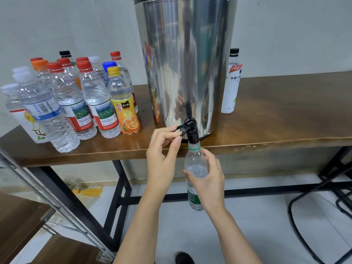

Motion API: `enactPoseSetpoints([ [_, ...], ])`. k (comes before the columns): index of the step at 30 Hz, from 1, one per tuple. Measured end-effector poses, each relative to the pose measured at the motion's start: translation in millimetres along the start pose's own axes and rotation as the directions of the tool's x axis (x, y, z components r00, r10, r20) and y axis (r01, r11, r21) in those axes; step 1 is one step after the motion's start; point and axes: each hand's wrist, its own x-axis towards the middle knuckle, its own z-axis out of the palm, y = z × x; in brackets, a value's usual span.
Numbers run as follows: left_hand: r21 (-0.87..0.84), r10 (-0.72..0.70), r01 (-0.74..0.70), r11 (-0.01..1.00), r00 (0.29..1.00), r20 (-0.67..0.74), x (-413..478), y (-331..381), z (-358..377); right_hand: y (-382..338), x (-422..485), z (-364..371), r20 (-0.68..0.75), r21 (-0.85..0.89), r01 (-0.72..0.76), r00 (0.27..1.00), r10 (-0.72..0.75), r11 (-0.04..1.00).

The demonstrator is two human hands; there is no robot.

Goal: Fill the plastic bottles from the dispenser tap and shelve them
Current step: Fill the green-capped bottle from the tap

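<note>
A tall steel dispenser (184,54) stands on the wooden table (285,121), its black tap (191,128) jutting over the front edge. My left hand (163,149) pinches the tap's black lever between thumb and forefinger. My right hand (208,178) grips a clear bottle with a green label (194,164), uncapped, its mouth pushed up against the spout. Water stands high in the bottle, near its shoulder.
Several capped bottles (76,96) crowd the table's left end. A white bottle with a black cap (231,80) stands right of the dispenser. A glass-and-wood shelf (28,206) sits at lower left; black chair legs (314,197) at right.
</note>
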Motion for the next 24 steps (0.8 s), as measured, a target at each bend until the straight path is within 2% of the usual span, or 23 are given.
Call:
enactPoseSetpoints([
  [24, -0.003, -0.007, 0.007, 1.000, 1.000, 0.000, 0.5, -0.7, -0.5, 1.8, 0.3, 1.1, -0.007, 0.022, 0.002, 1.000, -0.002, 1.000],
])
